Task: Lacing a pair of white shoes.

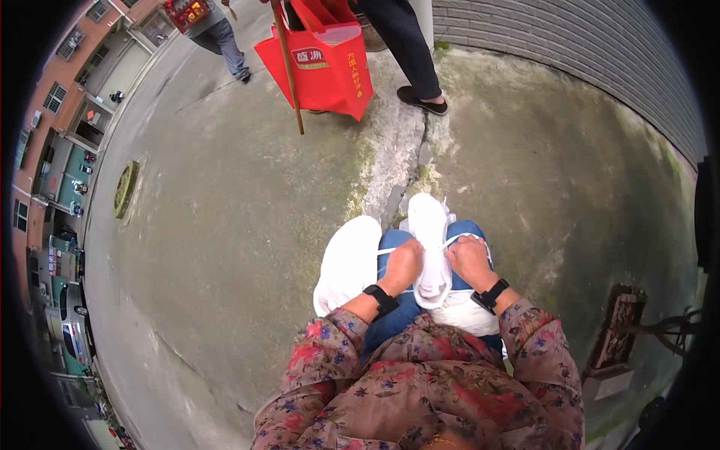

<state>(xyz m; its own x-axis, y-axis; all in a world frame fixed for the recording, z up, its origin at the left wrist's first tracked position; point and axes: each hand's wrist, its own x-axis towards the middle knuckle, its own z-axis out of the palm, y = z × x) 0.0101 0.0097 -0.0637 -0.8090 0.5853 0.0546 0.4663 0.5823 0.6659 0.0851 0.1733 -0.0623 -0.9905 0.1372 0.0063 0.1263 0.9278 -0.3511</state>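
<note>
Floral shirt [427, 382] up close, white shoe [431, 259] on my lap, left hand [403, 264] and right hand [470, 262] closed on its white laces [385, 251]

Look at that grip: fingers clamped either side, strands drawn outward, the shoe lying lengthwise between my knees in blue trousers [394, 322], probably so my lap steadies it and leaves both hands for the laces; a white shape [349, 262] sits by my left knee, too washed out to name; up ahead comes a red bag [330, 79] behind a wooden stick [291, 82], something pale [343, 34] showing at its mouth, the rest hidden; farther left, another person [220, 41] has a red carrier [186, 10], contents too small to tell
</note>
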